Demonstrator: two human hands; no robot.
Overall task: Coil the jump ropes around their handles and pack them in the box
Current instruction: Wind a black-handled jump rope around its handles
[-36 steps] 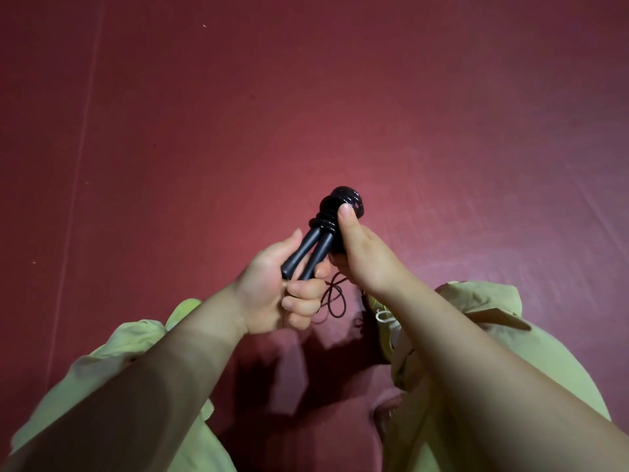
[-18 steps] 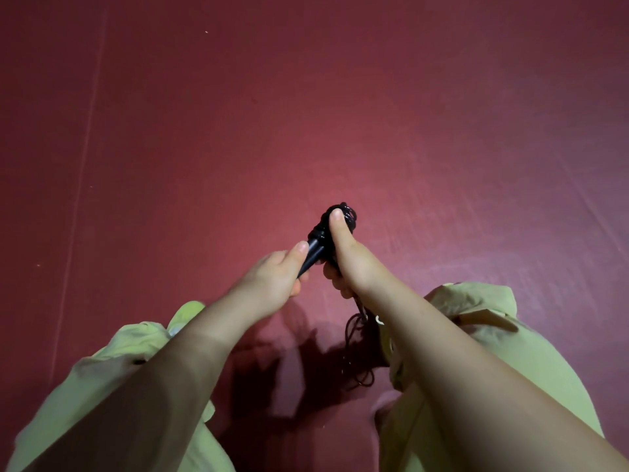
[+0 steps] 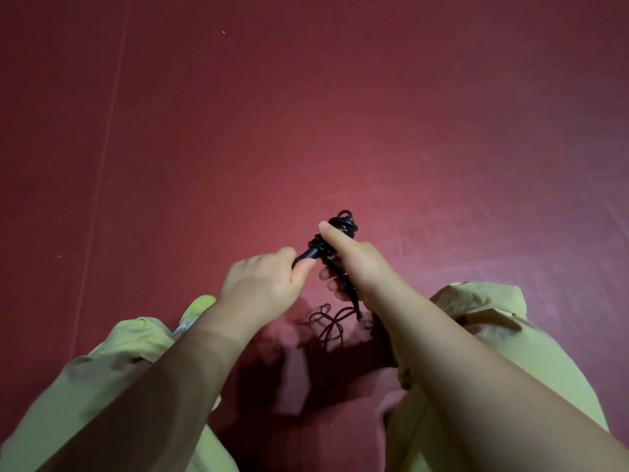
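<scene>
Since half a second ago, more cord sits wound up top. Left hand has its fingers closed on the handles at their bare lower end. Right hand clamps the jump rope coil, thumb pressing it. Slack tail dangles to the floor. Light, springy, slick stuff, so pin the wraps.

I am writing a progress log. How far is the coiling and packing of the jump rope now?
Done: several turns of black rope already sit around the handles. In hand: the left hand grips the handles, the right hand holds the coil. Left: loose rope lies on the red floor. No box is in view.
</scene>
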